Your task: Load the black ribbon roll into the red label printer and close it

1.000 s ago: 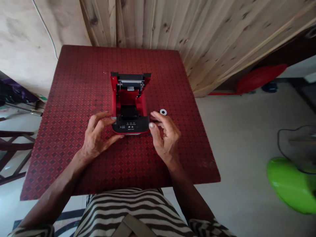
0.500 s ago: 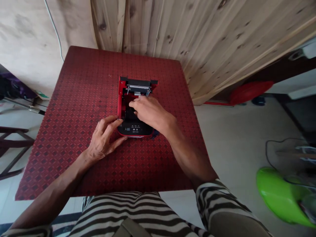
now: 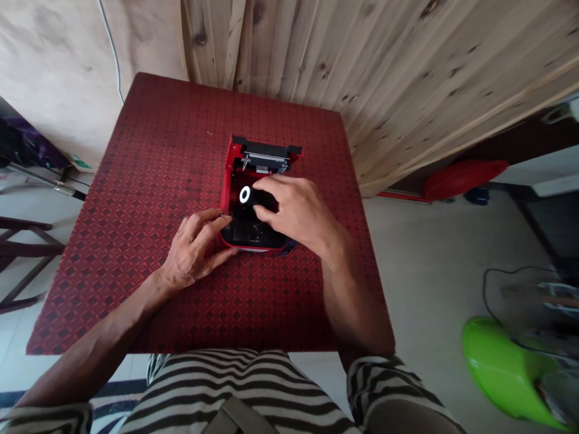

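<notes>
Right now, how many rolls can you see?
1: a black roll with a white ring on its end, gripped by the right hand at the open compartment of the red device. Another could be hidden behind that hand or forearm.

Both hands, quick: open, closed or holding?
Left hand: holding the device at its near left corner.
Right hand: closed on the black roll.

- Black roll [image 3: 257,198]: right end hidden by the right hand [image 3: 298,208].
- Red-and-black device [image 3: 246,232]: panel lettering too small to read.
- Wooden furniture [image 3: 27,246]: cut off by the left edge.
- Green object [image 3: 491,361]: blurred.
</notes>
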`<action>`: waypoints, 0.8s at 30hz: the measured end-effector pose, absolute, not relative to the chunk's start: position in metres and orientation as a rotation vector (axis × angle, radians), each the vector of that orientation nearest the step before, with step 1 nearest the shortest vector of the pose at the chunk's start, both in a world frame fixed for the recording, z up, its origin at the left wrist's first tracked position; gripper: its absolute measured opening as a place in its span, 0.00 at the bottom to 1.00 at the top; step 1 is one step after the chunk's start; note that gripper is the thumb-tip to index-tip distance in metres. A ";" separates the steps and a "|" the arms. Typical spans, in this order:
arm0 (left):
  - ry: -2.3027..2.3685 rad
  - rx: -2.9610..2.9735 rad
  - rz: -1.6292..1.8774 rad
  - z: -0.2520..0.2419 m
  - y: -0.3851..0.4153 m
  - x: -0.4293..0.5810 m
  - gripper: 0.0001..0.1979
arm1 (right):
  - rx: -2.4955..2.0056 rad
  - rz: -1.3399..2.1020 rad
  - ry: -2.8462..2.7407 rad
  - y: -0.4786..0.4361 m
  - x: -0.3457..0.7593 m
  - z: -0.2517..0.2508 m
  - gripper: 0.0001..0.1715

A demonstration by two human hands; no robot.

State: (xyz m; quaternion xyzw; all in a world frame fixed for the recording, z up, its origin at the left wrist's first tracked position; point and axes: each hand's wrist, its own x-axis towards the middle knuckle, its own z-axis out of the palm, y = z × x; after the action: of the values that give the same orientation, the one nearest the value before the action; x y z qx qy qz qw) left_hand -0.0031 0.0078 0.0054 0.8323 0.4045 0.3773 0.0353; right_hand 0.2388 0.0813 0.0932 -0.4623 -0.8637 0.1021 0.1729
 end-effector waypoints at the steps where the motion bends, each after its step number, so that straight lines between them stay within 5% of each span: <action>1: 1.242 2.558 1.159 0.006 0.008 -0.003 0.32 | -1.280 0.310 -2.357 0.074 0.245 0.097 0.14; 11: 1.219 2.571 1.180 0.008 0.011 -0.003 0.34 | -1.177 1.068 -1.843 -0.044 0.289 0.078 0.24; 24: 1.191 2.554 1.249 0.010 0.014 -0.004 0.35 | -1.323 0.998 -1.818 -0.062 0.285 0.002 0.25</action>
State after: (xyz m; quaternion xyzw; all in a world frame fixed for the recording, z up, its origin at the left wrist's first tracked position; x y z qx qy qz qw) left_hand -0.0038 0.0143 0.0104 0.8282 0.3862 0.4051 0.0293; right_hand 0.2849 -0.0622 0.0023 -0.5071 -0.6964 0.3824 0.3343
